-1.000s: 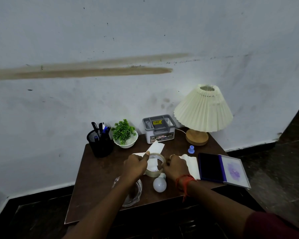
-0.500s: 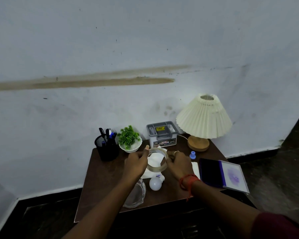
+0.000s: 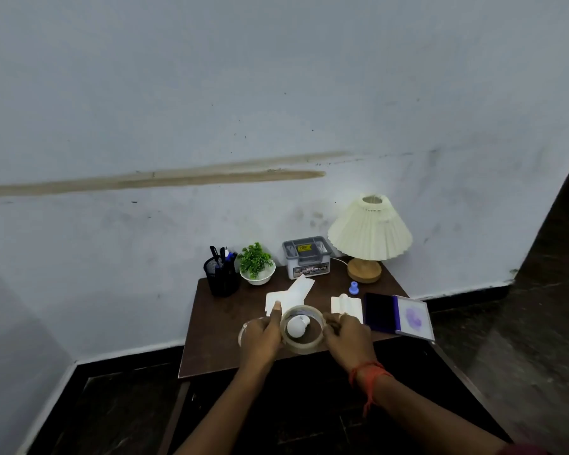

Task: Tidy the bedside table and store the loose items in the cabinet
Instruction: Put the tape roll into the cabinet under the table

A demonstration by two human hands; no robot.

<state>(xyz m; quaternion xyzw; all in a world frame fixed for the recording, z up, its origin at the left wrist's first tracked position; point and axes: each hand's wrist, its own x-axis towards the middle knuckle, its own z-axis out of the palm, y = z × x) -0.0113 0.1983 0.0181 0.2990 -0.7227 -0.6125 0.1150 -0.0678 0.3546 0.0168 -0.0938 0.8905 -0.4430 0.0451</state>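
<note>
Tape roll [image 3: 303,347] in the pinch of left hand [image 3: 260,337] and right hand [image 3: 349,337], forearms outstretched.

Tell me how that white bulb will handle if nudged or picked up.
The bulb lies on its side on the table; its round globe would probably roll if nudged. Its smooth surface looks slippery, so cup it. It is likely light and breakable.

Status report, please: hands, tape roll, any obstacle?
Left hand, right hand hold tape roll. White bulb seen through its hole. Papers, ink pad nearby.
</note>
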